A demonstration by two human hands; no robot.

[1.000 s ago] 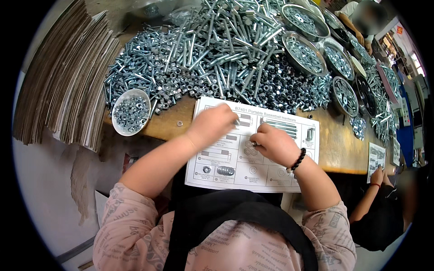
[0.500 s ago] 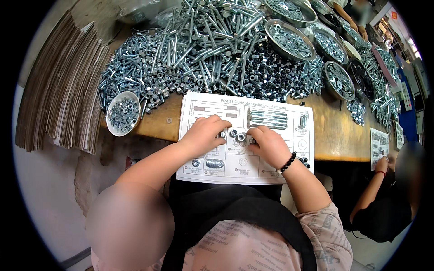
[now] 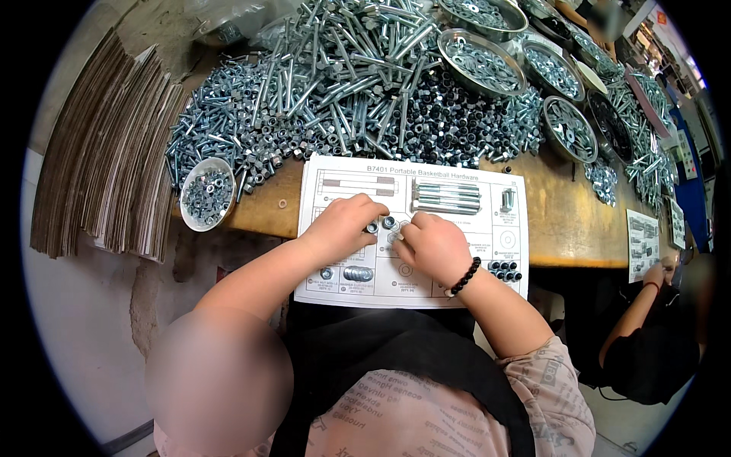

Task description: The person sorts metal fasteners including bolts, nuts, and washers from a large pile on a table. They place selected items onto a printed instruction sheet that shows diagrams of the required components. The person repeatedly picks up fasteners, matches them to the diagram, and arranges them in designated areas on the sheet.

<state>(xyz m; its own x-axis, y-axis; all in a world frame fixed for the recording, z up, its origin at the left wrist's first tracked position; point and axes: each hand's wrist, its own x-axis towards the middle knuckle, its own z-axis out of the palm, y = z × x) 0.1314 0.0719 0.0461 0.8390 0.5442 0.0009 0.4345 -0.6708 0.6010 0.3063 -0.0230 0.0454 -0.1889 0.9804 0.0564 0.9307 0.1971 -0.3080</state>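
Observation:
A printed sheet [image 3: 487, 228] with hardware pictures in boxes lies at the table's front edge, under both my hands. Thumb and fingers of my left hand [image 3: 343, 228] close around a nut [image 3: 371, 228] at the sheet's middle. Just right of it, a second nut [image 3: 390, 222] sits on the paper. My right hand [image 3: 440, 250] has its fingers bent together beside that nut; what they hold, if anything, is hidden. Beyond it several long bolts [image 3: 447, 198] lie side by side. Stacked washers [image 3: 358, 274] and a single nut [image 3: 327, 273] rest near the left bottom; several black-centred nuts [image 3: 504, 270] are by my right wrist.
A large heap of bolts [image 3: 343, 76] and nuts covers the far side of the table [image 3: 274, 221]. A white bowl of nuts [image 3: 187, 217] stands left, near stacked cardboard [image 3: 114, 152]. Metal bowls of washers [image 3: 520, 85] line the right. A co-worker's hand [image 3: 656, 274] is far right.
My right hand has shifted left and slightly down, toward the left hand. One of two nuts between my hands no longer shows. More black-centred nuts show by my right wrist.

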